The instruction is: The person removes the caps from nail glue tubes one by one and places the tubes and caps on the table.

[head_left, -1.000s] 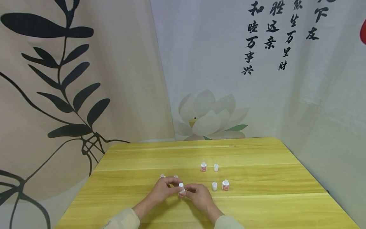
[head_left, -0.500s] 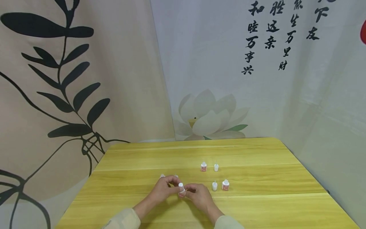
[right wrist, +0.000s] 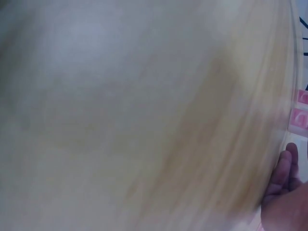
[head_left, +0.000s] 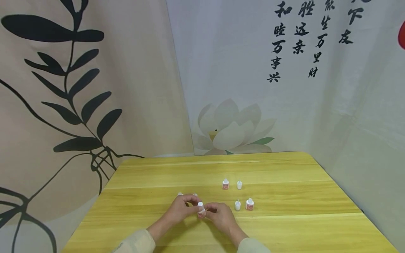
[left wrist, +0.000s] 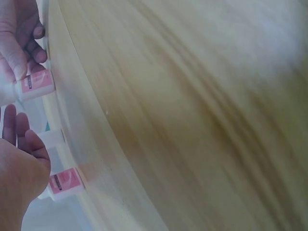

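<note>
A small white bottle (head_left: 201, 213) with a red-pink label and a white cap stands upright between my two hands near the table's front. My left hand (head_left: 181, 210) pinches it from the left, near the cap. From the right, my right hand (head_left: 220, 217) pinches its side. In the left wrist view the bottle (left wrist: 37, 83) shows its label, with the right hand (left wrist: 19, 41) beside it and the left hand (left wrist: 21, 175) lower down. At the right edge of the right wrist view are the right hand (right wrist: 286, 197) and the bottle (right wrist: 299, 119). Fingertip contacts are partly hidden.
To the right stand two open bottles (head_left: 249, 204) (head_left: 225, 184) and two white caps (head_left: 237, 205) (head_left: 239, 185) with thin stems pointing up. Behind my left hand, a bottle (head_left: 180, 194) and a white cap (head_left: 195, 195) are mostly hidden. A printed curtain (head_left: 152, 88) hangs behind the wooden table (head_left: 300, 225).
</note>
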{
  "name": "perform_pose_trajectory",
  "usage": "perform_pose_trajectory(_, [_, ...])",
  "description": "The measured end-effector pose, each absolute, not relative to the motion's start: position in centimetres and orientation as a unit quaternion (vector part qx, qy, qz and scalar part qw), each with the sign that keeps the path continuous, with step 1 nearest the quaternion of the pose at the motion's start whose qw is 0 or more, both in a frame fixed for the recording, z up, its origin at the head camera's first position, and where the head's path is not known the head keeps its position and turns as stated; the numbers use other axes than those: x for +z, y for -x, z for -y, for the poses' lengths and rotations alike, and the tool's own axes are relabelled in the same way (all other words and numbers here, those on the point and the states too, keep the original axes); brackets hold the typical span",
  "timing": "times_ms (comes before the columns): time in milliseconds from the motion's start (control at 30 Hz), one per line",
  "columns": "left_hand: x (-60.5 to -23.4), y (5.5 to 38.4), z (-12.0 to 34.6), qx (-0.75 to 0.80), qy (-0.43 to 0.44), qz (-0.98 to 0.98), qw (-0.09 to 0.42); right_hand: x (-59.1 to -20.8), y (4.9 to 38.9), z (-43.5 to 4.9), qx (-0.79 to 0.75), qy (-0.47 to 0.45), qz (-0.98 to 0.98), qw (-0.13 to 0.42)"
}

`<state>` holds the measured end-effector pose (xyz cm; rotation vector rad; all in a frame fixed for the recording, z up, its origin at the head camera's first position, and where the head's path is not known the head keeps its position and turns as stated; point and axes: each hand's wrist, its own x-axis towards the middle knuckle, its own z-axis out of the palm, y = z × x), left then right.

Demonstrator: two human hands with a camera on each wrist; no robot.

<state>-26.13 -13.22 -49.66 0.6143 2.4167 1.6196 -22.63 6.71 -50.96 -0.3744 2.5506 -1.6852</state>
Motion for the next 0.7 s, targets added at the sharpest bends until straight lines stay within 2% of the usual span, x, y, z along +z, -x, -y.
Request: perform_pose_trajectory(700, [-49.01, 26.21, 13.06, 0.547, -0.181, -0.814, 0.069, -51.08, 22.73, -6.66, -0.554, 0.116, -0.824, 0.043])
